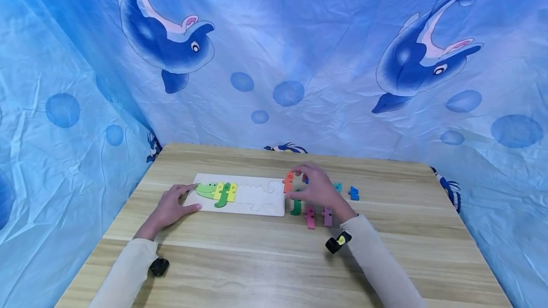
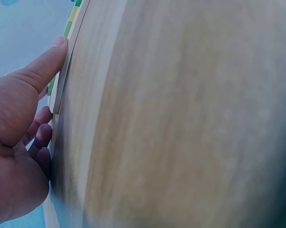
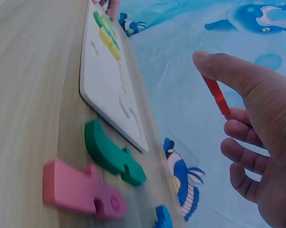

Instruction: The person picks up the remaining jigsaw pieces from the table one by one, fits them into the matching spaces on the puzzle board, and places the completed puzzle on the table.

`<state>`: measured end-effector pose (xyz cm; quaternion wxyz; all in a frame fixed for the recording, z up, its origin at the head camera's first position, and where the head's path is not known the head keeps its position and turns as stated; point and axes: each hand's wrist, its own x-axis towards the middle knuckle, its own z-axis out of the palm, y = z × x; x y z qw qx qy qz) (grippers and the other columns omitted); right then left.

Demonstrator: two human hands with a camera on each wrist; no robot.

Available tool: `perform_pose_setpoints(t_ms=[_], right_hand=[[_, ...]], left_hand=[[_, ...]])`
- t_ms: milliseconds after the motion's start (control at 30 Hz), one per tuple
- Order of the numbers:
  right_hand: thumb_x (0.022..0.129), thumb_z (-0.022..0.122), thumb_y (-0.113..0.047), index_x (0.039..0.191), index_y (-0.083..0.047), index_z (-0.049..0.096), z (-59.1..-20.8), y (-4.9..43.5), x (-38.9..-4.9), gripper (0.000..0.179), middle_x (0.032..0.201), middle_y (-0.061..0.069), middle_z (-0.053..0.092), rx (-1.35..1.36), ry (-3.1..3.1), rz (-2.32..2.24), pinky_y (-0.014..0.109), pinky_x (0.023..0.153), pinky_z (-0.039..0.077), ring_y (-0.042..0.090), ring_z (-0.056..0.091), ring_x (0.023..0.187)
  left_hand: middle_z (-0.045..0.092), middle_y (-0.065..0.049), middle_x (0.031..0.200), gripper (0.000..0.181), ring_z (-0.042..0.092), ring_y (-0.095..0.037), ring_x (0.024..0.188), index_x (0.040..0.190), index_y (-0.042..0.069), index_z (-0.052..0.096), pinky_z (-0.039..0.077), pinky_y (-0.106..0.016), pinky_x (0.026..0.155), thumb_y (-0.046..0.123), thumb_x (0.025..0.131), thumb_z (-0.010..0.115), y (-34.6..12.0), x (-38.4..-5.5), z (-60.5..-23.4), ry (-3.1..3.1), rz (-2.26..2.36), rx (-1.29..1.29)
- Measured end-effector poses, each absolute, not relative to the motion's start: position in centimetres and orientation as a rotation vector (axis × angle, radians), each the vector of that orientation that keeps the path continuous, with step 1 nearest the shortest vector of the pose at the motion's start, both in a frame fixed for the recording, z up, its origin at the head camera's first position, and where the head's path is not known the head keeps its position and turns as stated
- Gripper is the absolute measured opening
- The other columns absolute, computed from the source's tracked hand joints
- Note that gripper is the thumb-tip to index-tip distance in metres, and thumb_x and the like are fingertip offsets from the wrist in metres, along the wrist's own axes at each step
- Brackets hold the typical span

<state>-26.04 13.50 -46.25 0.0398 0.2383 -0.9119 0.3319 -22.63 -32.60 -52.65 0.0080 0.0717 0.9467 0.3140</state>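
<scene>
My right hand [image 1: 316, 185] pinches an orange puzzle piece [image 1: 288, 182] between thumb and fingers, raised beside the right end of a white puzzle board [image 1: 257, 208]. That piece [image 3: 215, 94] appears edge-on in the right wrist view. On the board's left part lie a green crocodile head [image 1: 207, 189], yellow pieces [image 1: 232, 193] and a green piece with a leg [image 1: 222, 197]. Thumb and index finger spread, my left hand [image 1: 172, 206] rests at the board's left end. The left wrist view shows its thumb [image 2: 52, 59] against the board's edge.
Loose pieces lie right of the board: dark green [image 1: 296, 207], pink [image 1: 310, 218], purple [image 1: 327, 216], teal [image 1: 338, 187] and blue [image 1: 353, 193]. Another blue one is partly hidden by my right hand. A blue dolphin-print curtain [image 1: 265, 61] hangs behind the wooden table [image 1: 239, 260].
</scene>
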Motion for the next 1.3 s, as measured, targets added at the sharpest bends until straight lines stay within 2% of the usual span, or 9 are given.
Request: perform_pose_setpoints(t_ms=[67,333,600,733,1033,1300], right_hand=[[0.075,0.09,-0.047,0.132,-0.016,0.068,-46.4,12.9,-26.2,0.069,0.115,0.006,0.065,0.732,-2.79,1.029,0.034,0.066,0.048,0.021,0.057,0.091],[0.074,0.09,-0.048,0.132,-0.015,0.068,-46.9,10.7,-26.9,0.071,0.116,0.01,0.065,0.758,-2.763,1.149,0.036,0.068,0.049,0.032,0.061,0.097],[0.073,0.092,-0.044,0.132,-0.016,0.068,-47.5,8.0,-27.6,0.069,0.114,0.001,0.064,0.769,-2.755,1.195,0.034,0.069,0.051,0.028,0.061,0.095],[0.074,0.092,-0.043,0.133,-0.016,0.068,-47.4,6.6,-27.9,0.069,0.114,0.001,0.063,0.793,-2.765,1.217,0.035,0.07,0.051,0.03,0.061,0.097],[0.075,0.09,-0.045,0.133,-0.014,0.067,-47.5,3.9,-28.8,0.07,0.112,0.0,0.063,0.863,-2.771,1.181,0.03,0.071,0.051,0.025,0.062,0.093],[0.075,0.09,-0.047,0.134,-0.014,0.066,-48.2,2.2,-29.0,0.072,0.116,0.002,0.064,0.871,-2.816,1.207,0.029,0.075,0.052,0.027,0.063,0.098]], left_hand=[[0.043,-0.031,0.145,0.08,0.04,-0.05,0.127,0.15,0.005,0.049,0.032,-0.065,0.102,0.045,0.088,0.08,-32.5,-22.6,-52.6,2.958,0.981,0.23],[0.043,-0.031,0.146,0.08,0.04,-0.05,0.128,0.15,0.006,0.05,0.032,-0.065,0.103,0.044,0.087,0.081,-32.5,-22.7,-52.6,2.953,0.983,0.219],[0.041,-0.031,0.147,0.08,0.039,-0.05,0.128,0.151,0.007,0.049,0.032,-0.066,0.104,0.044,0.087,0.081,-32.5,-22.7,-52.6,2.947,0.987,0.181],[0.041,-0.031,0.148,0.08,0.039,-0.05,0.129,0.151,0.007,0.049,0.032,-0.066,0.104,0.044,0.087,0.081,-32.5,-22.6,-52.5,2.947,0.99,0.182],[0.042,-0.031,0.147,0.079,0.04,-0.05,0.129,0.15,0.006,0.049,0.031,-0.066,0.105,0.043,0.088,0.081,-32.6,-22.6,-52.4,2.949,0.981,0.187],[0.042,-0.031,0.147,0.08,0.04,-0.05,0.129,0.15,0.006,0.049,0.03,-0.066,0.105,0.043,0.087,0.081,-32.6,-22.6,-52.4,2.947,0.989,0.196]])
